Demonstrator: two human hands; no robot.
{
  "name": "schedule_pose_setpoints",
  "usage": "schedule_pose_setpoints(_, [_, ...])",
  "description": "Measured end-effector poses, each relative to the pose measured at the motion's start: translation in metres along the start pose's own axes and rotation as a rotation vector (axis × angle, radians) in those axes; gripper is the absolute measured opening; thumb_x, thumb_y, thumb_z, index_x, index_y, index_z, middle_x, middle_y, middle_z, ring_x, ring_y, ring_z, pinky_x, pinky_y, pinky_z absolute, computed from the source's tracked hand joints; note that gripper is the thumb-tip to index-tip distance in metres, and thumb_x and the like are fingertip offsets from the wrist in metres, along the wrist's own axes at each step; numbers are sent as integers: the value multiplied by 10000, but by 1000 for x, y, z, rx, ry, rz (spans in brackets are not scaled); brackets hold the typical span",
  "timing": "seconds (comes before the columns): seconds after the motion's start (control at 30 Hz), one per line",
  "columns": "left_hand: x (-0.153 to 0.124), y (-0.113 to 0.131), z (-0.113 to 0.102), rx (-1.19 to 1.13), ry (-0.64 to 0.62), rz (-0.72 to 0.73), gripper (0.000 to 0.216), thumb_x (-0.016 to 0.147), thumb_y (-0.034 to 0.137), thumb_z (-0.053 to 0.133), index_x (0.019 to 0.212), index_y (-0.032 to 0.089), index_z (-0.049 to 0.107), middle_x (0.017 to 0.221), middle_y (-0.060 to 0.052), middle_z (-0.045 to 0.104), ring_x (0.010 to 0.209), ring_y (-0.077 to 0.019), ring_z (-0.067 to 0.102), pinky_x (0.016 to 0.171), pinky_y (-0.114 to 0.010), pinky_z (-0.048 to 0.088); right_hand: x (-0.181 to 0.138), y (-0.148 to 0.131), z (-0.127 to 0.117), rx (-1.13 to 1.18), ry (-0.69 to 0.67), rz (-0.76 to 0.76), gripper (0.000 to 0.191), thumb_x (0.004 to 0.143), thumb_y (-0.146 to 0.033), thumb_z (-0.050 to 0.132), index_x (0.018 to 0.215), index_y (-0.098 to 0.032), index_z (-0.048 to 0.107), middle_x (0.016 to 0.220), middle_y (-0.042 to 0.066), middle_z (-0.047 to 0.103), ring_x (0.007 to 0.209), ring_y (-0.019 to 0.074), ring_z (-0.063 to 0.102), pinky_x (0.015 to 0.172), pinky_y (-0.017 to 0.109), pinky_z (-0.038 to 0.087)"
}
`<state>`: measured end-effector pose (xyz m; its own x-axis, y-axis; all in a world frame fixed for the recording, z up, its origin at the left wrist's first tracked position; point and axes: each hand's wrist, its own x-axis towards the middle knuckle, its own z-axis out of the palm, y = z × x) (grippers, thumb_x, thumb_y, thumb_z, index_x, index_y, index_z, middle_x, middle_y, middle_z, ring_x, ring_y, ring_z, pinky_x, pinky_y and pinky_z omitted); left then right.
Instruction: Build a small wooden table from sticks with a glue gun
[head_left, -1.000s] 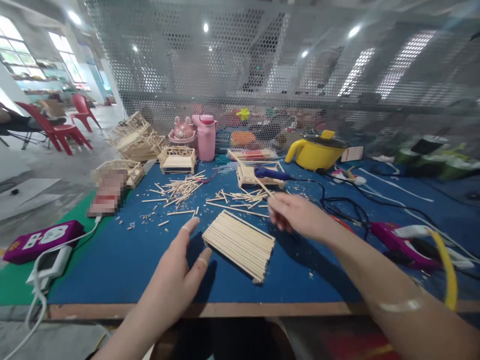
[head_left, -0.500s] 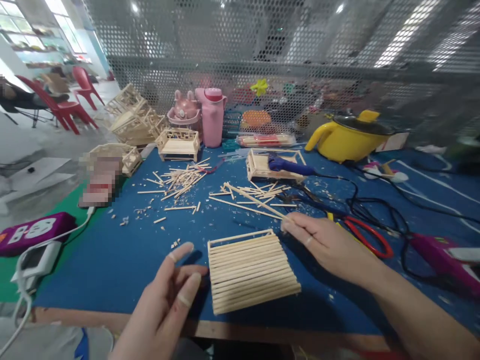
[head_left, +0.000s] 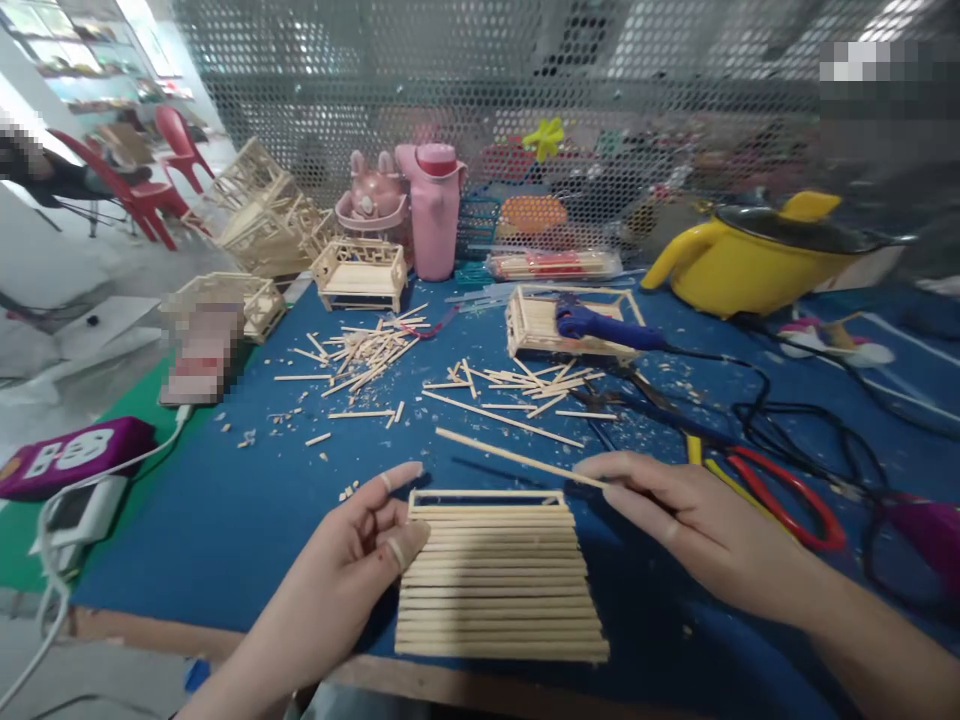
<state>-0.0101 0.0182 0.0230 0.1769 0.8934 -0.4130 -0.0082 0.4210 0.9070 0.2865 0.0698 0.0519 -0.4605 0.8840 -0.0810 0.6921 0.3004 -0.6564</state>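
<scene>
A flat panel of glued wooden sticks [head_left: 499, 575] lies on the blue mat near the table's front edge. My left hand [head_left: 360, 565] rests against the panel's left edge, thumb and fingers pressed on it. My right hand [head_left: 694, 525] pinches one long thin wooden stick [head_left: 517, 458], which points left and hovers just above the panel's far edge. Loose sticks [head_left: 367, 355] lie scattered farther back in the middle of the mat.
A blue glue gun [head_left: 600, 325] rests on a small stick frame [head_left: 540, 325]. Red and yellow scissors [head_left: 765, 490] and black cables lie right. Behind stand a yellow pot [head_left: 757, 265], a pink bottle [head_left: 435, 210] and stick furniture models [head_left: 360, 275]. A purple power strip [head_left: 67, 455] sits left.
The panel has turned square to me and come nearer the front edge. My left hand moved onto its left side. My right hand drew a long stick back from the pile toward the panel.
</scene>
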Motion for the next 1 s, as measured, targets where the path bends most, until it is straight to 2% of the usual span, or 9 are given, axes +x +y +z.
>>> schedule_pose_setpoints(0.1, [-1, -2, 2, 62, 85, 63, 567, 805, 455, 615, 1290, 191, 486, 816, -10, 576, 757, -132, 552, 724, -256, 466, 2, 5, 8, 20, -13, -14, 249, 886, -381, 487, 1008, -304, 691, 943, 29, 722, 838, 234, 664, 724, 326, 511])
schedule_pose_setpoints(0.23, [-4, -12, 9, 105, 196, 149, 580, 813, 437, 609, 1326, 219, 447, 902, -24, 587, 742, -118, 555, 700, -236, 494, 6, 10, 13, -13, 23, -57, 225, 853, -383, 542, 977, -328, 722, 900, 24, 737, 802, 234, 680, 701, 331, 520])
schedule_pose_setpoints(0.5, [-7, -19, 13, 179, 280, 208, 539, 814, 432, 604, 1300, 220, 507, 839, -11, 603, 700, -116, 569, 664, -222, 517, 7, 12, 15, -62, 53, -111, 270, 858, -406, 525, 1008, -316, 731, 682, 39, 672, 622, 194, 633, 534, 295, 482])
schedule_pose_setpoints(0.67, [-6, -19, 15, 204, 302, 209, 537, 807, 455, 600, 1272, 196, 532, 783, -2, 592, 658, -115, 559, 635, -223, 515, 4, 15, 16, -73, 87, -53, 213, 837, -429, 557, 912, -298, 707, 814, 44, 716, 715, 220, 659, 617, 309, 507])
schedule_pose_setpoints(0.87, [-6, -22, 14, 200, 322, 245, 543, 818, 429, 600, 1309, 225, 484, 825, -4, 601, 692, -118, 577, 657, -225, 515, 4, 13, 14, -9, 79, -26, 213, 866, -410, 522, 798, -265, 662, 766, 23, 688, 692, 190, 636, 613, 274, 485])
schedule_pose_setpoints(1.0, [-7, -16, 8, 374, 402, 355, 455, 823, 399, 602, 1252, 258, 545, 890, -16, 631, 752, -139, 597, 674, -235, 501, 5, 9, 10, 49, 128, 10, 208, 844, -415, 552, 794, -257, 678, 762, 23, 695, 702, 195, 638, 641, 285, 479])
